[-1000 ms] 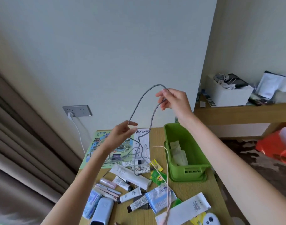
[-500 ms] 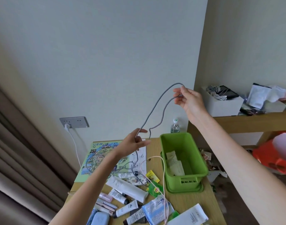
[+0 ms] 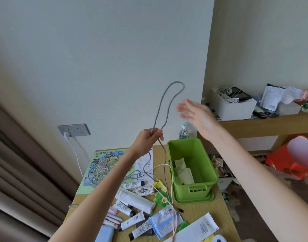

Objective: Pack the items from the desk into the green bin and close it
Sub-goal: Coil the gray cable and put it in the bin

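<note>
Head view: left hand (image 3: 148,142) grips grey cable (image 3: 158,110), green bin (image 3: 195,196) open alongside.

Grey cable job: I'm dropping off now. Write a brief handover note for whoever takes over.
Left grip holds the grey cable looped in the air; its tail trails on the desk.
Right grip open, empty, beside the loop.
Green bin open, paper packets inside: that much is done.
Left: cable, tubes and the rest into the bin, then close it.

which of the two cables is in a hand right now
The grey braided cable, gripped by the left hand, loop standing above it; the pale pink cable lies loose on the desk.
</note>
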`<action>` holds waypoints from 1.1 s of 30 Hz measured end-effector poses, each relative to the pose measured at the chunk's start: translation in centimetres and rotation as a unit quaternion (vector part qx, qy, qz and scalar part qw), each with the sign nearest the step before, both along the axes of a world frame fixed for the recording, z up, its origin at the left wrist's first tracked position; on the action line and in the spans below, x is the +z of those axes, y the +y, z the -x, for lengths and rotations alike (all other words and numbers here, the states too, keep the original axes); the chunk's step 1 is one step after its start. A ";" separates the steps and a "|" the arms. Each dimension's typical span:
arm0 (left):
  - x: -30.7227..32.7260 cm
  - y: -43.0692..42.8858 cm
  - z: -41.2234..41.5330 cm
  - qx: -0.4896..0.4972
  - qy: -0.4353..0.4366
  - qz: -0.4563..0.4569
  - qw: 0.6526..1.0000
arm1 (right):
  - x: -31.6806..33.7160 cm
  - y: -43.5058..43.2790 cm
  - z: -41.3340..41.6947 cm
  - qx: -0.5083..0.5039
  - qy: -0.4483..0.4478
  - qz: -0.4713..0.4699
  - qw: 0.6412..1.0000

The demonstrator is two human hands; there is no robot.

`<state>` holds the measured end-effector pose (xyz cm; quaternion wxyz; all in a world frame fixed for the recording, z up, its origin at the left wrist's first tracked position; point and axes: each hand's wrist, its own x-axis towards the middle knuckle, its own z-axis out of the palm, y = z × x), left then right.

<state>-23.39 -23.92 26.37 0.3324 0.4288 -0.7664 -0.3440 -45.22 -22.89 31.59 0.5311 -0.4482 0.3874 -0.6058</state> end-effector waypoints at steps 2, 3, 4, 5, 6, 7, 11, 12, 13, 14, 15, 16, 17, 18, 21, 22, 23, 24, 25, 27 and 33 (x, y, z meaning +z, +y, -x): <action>0.4 0.0 0.1 0.014 0.021 -0.017 1.000 | -2.3 0.9 -0.8 0.082 0.123 -0.042 0.988; 0.7 0.1 0.2 0.020 0.034 -0.026 0.999 | -3.6 1.5 -1.5 0.128 0.178 -0.061 0.974; 1.0 0.2 0.2 0.025 0.046 -0.034 0.998 | -5.0 2.2 -2.4 0.172 0.217 -0.080 0.957; 1.2 0.2 0.3 0.027 0.054 -0.041 0.997 | -6.2 2.9 -3.4 0.213 0.243 -0.094 0.942; 1.5 0.3 0.3 0.027 0.058 -0.047 0.997 | -7.3 3.5 -4.4 0.247 0.258 -0.102 0.929; 1.7 0.3 0.4 0.024 0.056 -0.054 0.997 | -8.3 3.9 -5.5 0.269 0.262 -0.107 0.921; 2.2 0.6 0.2 0.010 0.038 -0.078 0.996 | -9.8 4.3 -8.7 0.260 0.266 -0.097 0.923; 2.2 0.6 0.0 0.014 0.039 -0.082 0.996 | -9.8 4.2 -9.0 0.254 0.275 -0.087 0.923; 2.3 0.7 -0.3 0.023 0.041 -0.086 0.995 | -9.9 4.1 -9.2 0.250 0.280 -0.080 0.924; 2.4 0.7 -0.6 0.034 0.045 -0.091 0.994 | -9.9 4.0 -9.3 0.241 0.276 -0.077 0.927; 2.5 0.8 -1.0 0.042 0.051 -0.099 0.993 | -9.9 3.9 -9.3 0.230 0.265 -0.076 0.933; 2.4 1.0 -1.5 0.043 0.060 -0.110 0.991 | -9.7 3.9 -9.2 0.218 0.252 -0.073 0.940; 2.2 1.1 -2.1 0.038 0.068 -0.123 0.989 | -9.5 3.8 -9.1 0.204 0.233 -0.069 0.948; 1.8 1.2 -2.7 0.029 0.068 -0.136 0.988 | -9.2 3.7 -8.9 0.188 0.211 -0.064 0.957; -0.8 1.7 -5.0 -0.020 0.038 -0.177 0.983 | -7.8 3.5 -7.7 0.147 0.140 -0.055 0.978; -1.9 1.9 -5.7 -0.038 0.017 -0.195 0.980 | -7.4 3.4 -7.2 0.142 0.120 -0.053 0.981; -3.1 2.1 -6.3 -0.055 -0.010 -0.211 0.976 | -6.9 3.3 -6.8 0.141 0.103 -0.052 0.983; -4.3 2.3 -6.9 -0.069 -0.042 -0.223 0.972 | -6.5 3.2 -6.4 0.142 0.092 -0.051 0.984; -5.5 2.5 -7.3 -0.081 -0.081 -0.225 0.968 | -6.2 3.2 -6.1 0.143 0.084 -0.051 0.985; -8.0 2.8 -8.2 -0.097 -0.177 -0.206 0.958 | -5.9 3.1 -5.8 0.139 0.071 -0.054 0.986; -13.2 3.1 -10.9 -0.038 -0.244 -0.152 0.957 | -8.1 2.5 -7.4 0.114 0.217 -0.072 0.967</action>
